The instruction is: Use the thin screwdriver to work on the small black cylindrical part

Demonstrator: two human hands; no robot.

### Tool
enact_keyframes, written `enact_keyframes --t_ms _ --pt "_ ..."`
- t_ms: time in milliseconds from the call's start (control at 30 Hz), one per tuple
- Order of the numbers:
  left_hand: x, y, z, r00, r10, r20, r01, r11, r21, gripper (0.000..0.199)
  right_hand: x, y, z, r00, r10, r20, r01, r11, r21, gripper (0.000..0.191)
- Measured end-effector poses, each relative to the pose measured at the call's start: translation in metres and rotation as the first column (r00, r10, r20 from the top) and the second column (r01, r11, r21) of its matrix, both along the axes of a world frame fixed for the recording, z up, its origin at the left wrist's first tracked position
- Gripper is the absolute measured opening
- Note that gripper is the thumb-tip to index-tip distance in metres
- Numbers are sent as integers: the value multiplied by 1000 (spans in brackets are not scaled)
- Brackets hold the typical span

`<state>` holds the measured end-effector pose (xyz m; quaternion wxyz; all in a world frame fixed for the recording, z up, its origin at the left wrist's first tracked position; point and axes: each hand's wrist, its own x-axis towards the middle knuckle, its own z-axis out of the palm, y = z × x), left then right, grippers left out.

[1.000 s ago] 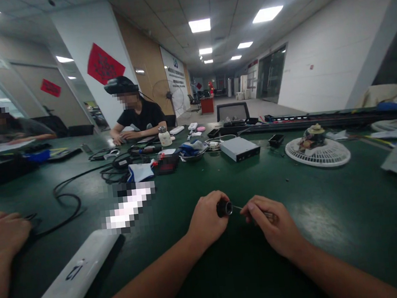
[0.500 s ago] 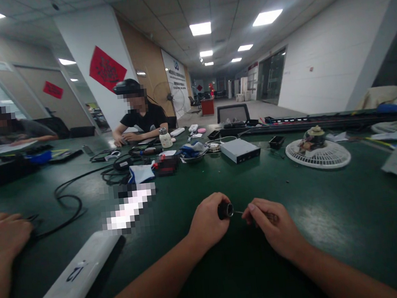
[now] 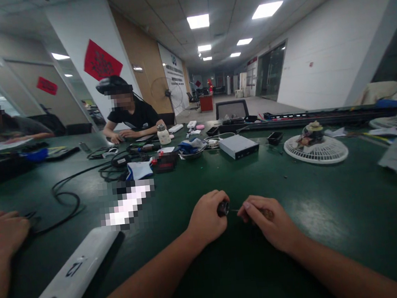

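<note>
My left hand [image 3: 208, 216] is closed around a small dark cylindrical part [image 3: 223, 208], its round end pointing right. Facing it, my right hand [image 3: 266, 217] pinches a thin screwdriver [image 3: 235, 210]. Its slim metal shaft points left at the part, and a bit of brownish handle shows among my fingers. Shaft tip and part are very close; whether they touch I cannot tell. Both hands are just above the green table [image 3: 231, 272], and my fingers hide much of both items.
Another person's hand [image 3: 4, 231] rests at the left edge, beside a white device [image 3: 67, 279] marked 12. Further back are black cables [image 3: 65, 194], a grey box-shaped drive [image 3: 238, 146], a small black tray [image 3: 275, 137] and a white fan grille with a motor [image 3: 316, 149]. A person [image 3: 131, 108] sits opposite.
The dark part has turned a little in my left hand, so its bright rim shows less. My right hand has shifted slightly left. The whole view has tilted a little.
</note>
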<state>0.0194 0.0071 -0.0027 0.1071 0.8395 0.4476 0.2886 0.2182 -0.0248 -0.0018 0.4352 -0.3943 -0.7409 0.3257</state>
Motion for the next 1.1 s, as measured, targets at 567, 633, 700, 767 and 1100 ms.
enact_keyframes --t_ms 567,633,700,767,1100 --pt "4 -3 6 992 49 -114 -43 998 48 29 0 1 2 980 -121 155 112 992 62 40" --pt "3 -2 5 991 56 -118 -51 998 44 30 1 3 0 974 -182 131 175 982 69 42" --pt "2 -1 3 991 63 -116 -61 998 20 31 3 4 -1 963 -259 67 255 965 61 39" --pt "1 0 1 992 70 -105 -72 997 -11 32 5 6 -2 946 -323 25 322 946 44 30" --pt "3 -4 1 992 91 -87 -99 992 -83 25 7 18 -16 893 -257 369 239 966 97 10"
